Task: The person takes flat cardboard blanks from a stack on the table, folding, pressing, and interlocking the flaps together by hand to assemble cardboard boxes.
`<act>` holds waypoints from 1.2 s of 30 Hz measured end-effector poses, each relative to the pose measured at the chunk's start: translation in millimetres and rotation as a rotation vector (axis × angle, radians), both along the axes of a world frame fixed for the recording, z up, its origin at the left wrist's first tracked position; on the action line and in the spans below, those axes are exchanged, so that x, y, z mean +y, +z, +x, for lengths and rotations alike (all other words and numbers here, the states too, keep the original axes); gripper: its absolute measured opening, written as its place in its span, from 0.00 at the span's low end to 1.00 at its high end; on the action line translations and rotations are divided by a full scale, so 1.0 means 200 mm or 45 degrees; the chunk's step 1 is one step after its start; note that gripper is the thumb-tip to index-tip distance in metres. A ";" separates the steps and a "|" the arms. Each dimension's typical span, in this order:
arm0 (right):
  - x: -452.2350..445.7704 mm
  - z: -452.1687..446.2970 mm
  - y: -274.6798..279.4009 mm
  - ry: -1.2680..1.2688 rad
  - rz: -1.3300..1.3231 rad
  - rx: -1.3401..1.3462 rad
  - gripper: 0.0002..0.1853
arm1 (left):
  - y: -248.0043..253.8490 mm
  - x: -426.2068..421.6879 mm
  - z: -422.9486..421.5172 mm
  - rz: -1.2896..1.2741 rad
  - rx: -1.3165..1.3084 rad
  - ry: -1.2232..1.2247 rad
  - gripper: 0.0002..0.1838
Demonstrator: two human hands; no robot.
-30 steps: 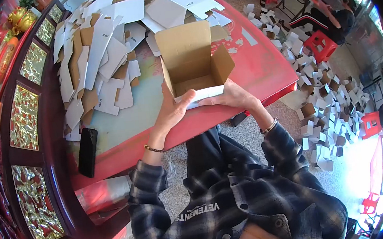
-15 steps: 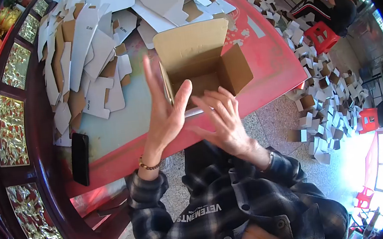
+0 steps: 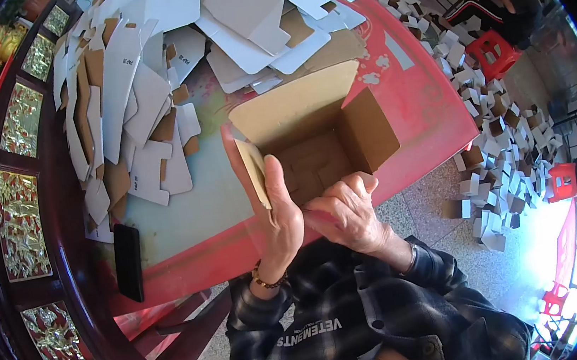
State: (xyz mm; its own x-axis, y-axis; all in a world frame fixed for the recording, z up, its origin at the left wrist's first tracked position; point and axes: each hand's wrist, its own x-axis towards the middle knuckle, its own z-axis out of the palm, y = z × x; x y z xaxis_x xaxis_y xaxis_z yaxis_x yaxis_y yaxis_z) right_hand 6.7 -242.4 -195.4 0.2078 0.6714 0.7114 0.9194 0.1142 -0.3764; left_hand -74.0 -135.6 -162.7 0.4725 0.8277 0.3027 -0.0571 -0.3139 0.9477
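Observation:
An open cardboard box (image 3: 314, 159), brown inside, stands near the table's front edge, its back flap raised and its right flap spread outward. My left hand (image 3: 281, 223) is at the box's left side, with the thumb on the inner face of the left flap (image 3: 253, 172) and the fingers behind it. At the near side, my right hand (image 3: 350, 217) has its fingers curled over the box's front edge. Part of the near wall is hidden by my hands.
Flat white and brown carton blanks (image 3: 145, 111) are piled on the red-edged table (image 3: 430, 110). A black phone (image 3: 128, 262) lies at the left. Many small boxes (image 3: 500, 163) cover the floor at the right, near red stools (image 3: 495, 53) and a seated person (image 3: 508, 16).
My left hand has closed onto the left flap. My right fingers, previously spread at the box's opening, have curled over the near edge. The whole view has shifted slightly.

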 end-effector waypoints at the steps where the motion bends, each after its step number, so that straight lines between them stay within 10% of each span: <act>1: 0.00 0.00 0.02 -0.012 -0.014 -0.015 0.17 | 0.04 0.00 0.00 -0.079 -0.010 -0.066 0.38; 8: -0.13 0.07 0.18 -0.151 0.203 0.074 0.19 | 0.17 0.30 -0.21 -0.186 -0.301 -0.475 0.54; 12: -0.06 0.16 0.17 -0.230 0.560 0.808 0.28 | 0.29 0.47 -0.13 -0.241 -0.095 -0.712 0.58; 20: -0.02 0.18 0.16 -0.104 0.060 1.580 0.24 | 0.42 0.49 0.07 -0.095 0.574 -0.804 0.21; 24: 0.00 0.16 0.09 -0.420 -0.075 1.386 0.17 | 0.36 0.49 0.07 -0.014 0.493 -0.805 0.15; 27: 0.03 0.14 0.08 -0.415 0.082 1.335 0.16 | 0.31 0.51 0.06 0.945 0.437 -0.814 0.15; 29: 0.04 0.13 0.07 -0.413 0.149 1.347 0.17 | 0.29 0.52 0.07 0.989 0.389 -0.812 0.16; 33: 0.05 0.13 0.05 -0.430 0.183 1.334 0.19 | 0.28 0.53 0.08 0.883 0.364 -0.804 0.14; 36: 0.03 0.13 0.05 -0.433 0.106 1.355 0.17 | 0.34 0.50 0.11 0.188 0.439 -0.759 0.15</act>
State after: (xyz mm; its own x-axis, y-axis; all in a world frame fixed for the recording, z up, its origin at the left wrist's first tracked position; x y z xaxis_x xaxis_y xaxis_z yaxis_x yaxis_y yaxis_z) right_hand 33.4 -235.8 -184.8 0.9004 0.4228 0.1022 0.1222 -0.0203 -0.9923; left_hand -52.5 -34.8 -94.4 0.9219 0.3601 0.1430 0.0370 -0.4492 0.8927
